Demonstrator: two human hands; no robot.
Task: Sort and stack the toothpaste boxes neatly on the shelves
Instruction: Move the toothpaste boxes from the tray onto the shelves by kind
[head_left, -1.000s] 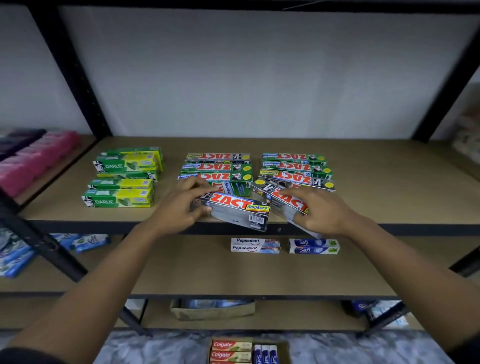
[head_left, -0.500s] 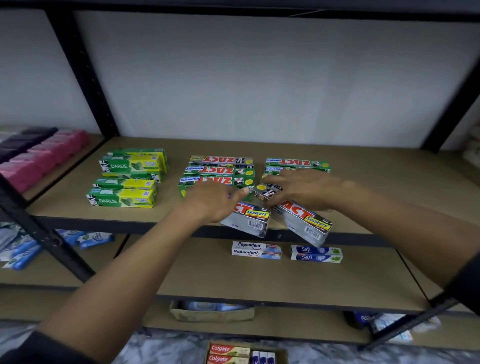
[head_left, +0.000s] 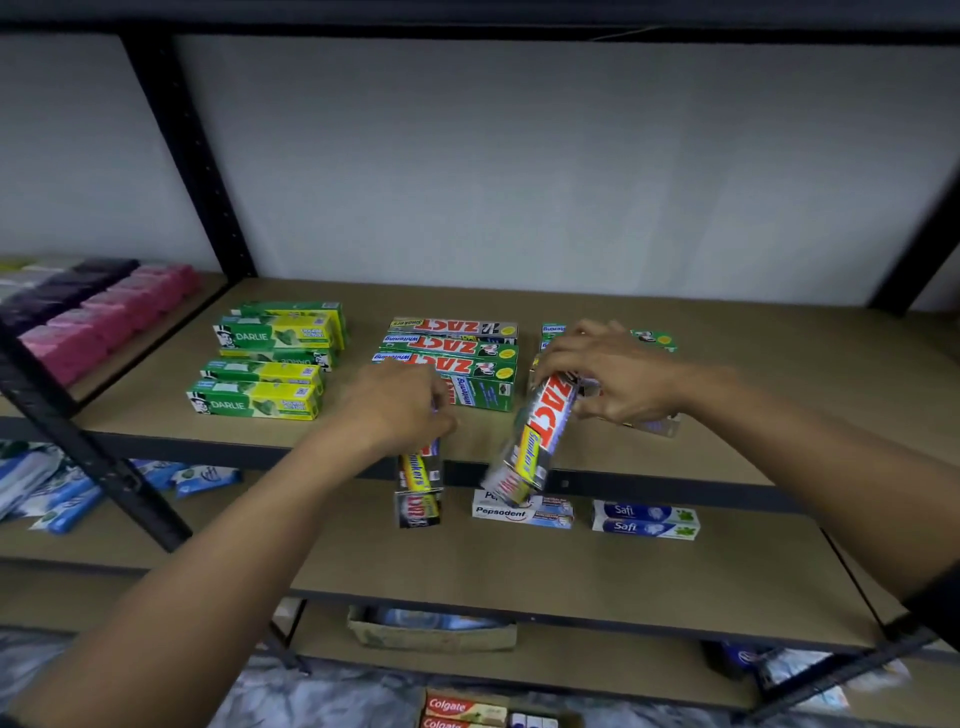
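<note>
Swung from crosswise to end-on since the earlier frame: left box (head_left: 418, 483), gripped by the left hand (head_left: 400, 410), long axis running out past the shelf (head_left: 779, 405) edge; right box (head_left: 540, 431), pinched at its far end by the right hand (head_left: 613, 379), tilted likewise. Zact stacks (head_left: 452, 345) just behind lie crosswise, so each box probably needs a quarter-turn back.

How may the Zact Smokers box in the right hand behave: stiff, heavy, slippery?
Probably stiff: the Zact Smokers box looks straight though the right hand grips only its upper end. Likely light too. Its shiny card may slip.
</note>
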